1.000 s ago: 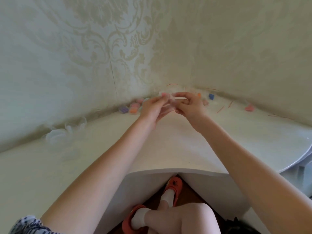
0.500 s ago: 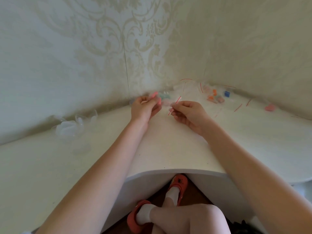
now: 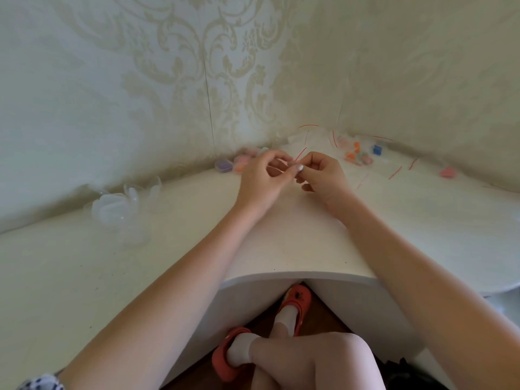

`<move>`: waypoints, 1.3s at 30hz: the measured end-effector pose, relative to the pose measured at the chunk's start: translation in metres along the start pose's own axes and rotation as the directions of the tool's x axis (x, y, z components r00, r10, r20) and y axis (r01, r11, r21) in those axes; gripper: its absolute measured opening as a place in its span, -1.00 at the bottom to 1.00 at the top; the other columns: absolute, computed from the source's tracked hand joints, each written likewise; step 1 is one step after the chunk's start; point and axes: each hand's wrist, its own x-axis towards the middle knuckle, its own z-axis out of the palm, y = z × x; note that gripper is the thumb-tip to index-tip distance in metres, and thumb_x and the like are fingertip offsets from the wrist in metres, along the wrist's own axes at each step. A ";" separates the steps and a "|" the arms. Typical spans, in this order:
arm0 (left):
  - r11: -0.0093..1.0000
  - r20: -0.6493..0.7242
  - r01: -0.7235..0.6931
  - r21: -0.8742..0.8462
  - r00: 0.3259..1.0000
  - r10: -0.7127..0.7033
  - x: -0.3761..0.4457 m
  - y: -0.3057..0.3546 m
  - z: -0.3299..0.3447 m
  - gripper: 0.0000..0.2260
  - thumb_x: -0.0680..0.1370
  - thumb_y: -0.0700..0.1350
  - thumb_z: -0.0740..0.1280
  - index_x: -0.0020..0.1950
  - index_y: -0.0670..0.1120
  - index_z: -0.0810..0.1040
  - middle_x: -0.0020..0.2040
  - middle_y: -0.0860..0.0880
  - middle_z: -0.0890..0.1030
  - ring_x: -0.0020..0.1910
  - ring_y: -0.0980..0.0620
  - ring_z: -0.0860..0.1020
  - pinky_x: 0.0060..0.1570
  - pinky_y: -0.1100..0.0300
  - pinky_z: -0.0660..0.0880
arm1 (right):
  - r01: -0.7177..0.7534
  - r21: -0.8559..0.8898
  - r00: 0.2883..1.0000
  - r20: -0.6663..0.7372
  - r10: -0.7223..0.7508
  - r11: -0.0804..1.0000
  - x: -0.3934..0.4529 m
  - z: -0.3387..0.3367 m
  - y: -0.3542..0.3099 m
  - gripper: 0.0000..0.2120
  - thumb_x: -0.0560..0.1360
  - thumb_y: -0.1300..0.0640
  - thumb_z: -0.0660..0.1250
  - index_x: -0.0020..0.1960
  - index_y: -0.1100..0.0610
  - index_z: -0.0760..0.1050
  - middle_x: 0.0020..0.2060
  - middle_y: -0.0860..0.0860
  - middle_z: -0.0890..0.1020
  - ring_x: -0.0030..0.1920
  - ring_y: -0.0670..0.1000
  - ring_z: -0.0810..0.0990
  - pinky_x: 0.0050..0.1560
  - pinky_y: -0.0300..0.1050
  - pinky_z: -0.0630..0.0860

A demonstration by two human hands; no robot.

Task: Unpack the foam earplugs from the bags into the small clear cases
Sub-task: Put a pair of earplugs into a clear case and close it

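Observation:
My left hand [image 3: 261,178] and my right hand [image 3: 320,173] meet above the white desk [image 3: 295,243] near the corner. Between their fingertips they pinch a small clear bag with a red seal strip [image 3: 299,154]; what is in it is hidden by my fingers. Filled clear cases [image 3: 236,164] with purple, pink and orange earplugs sit by the wall behind my left hand. Empty clear cases [image 3: 118,206] lie at the left. More bags with orange, blue and pink earplugs [image 3: 360,154] lie in the corner to the right.
Loose red-strip bags [image 3: 394,173] are scattered right of my hands, and one pink piece [image 3: 447,172] lies near the right wall. Patterned walls close the desk on two sides. My crossed legs and orange shoes [image 3: 295,302] show under the desk's cut-out edge.
My hands parted half a second ago, the left one moving toward the filled cases. Now they have come together again, both pinching a red-strip bag.

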 end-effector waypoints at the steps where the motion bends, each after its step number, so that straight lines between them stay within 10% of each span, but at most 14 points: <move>1: 0.998 0.039 0.047 -0.036 0.998 -0.046 -0.001 0.000 0.002 -0.86 0.44 -0.11 0.47 -0.08 -0.14 0.60 -0.27 -0.06 0.63 -0.26 -0.08 0.64 -0.18 -0.01 0.62 | 0.041 -0.056 0.999 -0.004 -0.041 0.998 -0.001 0.000 0.001 -0.86 0.45 0.29 0.35 -0.25 0.13 0.48 -0.42 -0.01 0.55 -0.39 -0.13 0.47 -0.38 -0.32 0.39; 17: 0.970 -0.087 0.190 -0.148 0.975 -0.204 0.009 -0.004 -0.006 -0.78 0.56 -0.27 0.28 -0.29 -0.11 0.51 -0.32 -0.07 0.60 -0.43 0.11 0.59 -0.41 0.25 0.55 | 0.179 -0.113 0.984 0.028 -0.177 0.977 0.003 -0.001 0.003 -0.80 0.53 0.18 0.35 -0.25 0.09 0.41 -0.31 0.09 0.58 -0.32 -0.06 0.54 -0.34 -0.22 0.49; 35: 0.854 0.092 0.344 -0.391 0.938 -0.335 0.006 0.002 -0.011 -0.91 0.50 -0.28 0.39 -0.20 -0.18 0.56 -0.35 -0.03 0.65 -0.35 0.11 0.64 -0.27 0.30 0.58 | 0.235 -0.163 0.971 0.093 -0.222 0.958 0.000 0.003 0.005 -0.81 0.54 0.19 0.32 -0.22 0.10 0.39 -0.33 0.07 0.54 -0.38 -0.08 0.54 -0.37 -0.17 0.55; 39: 0.905 0.118 0.325 -0.276 0.945 -0.304 0.006 0.001 -0.008 -0.91 0.55 -0.26 0.32 -0.15 -0.22 0.54 -0.30 -0.10 0.59 -0.36 0.13 0.60 -0.28 0.27 0.60 | 0.327 -0.527 0.945 0.198 -0.261 0.784 -0.006 0.004 0.006 -0.83 0.62 0.09 0.15 -0.12 0.13 0.29 -0.30 0.10 0.53 -0.29 0.12 0.48 -0.27 -0.01 0.44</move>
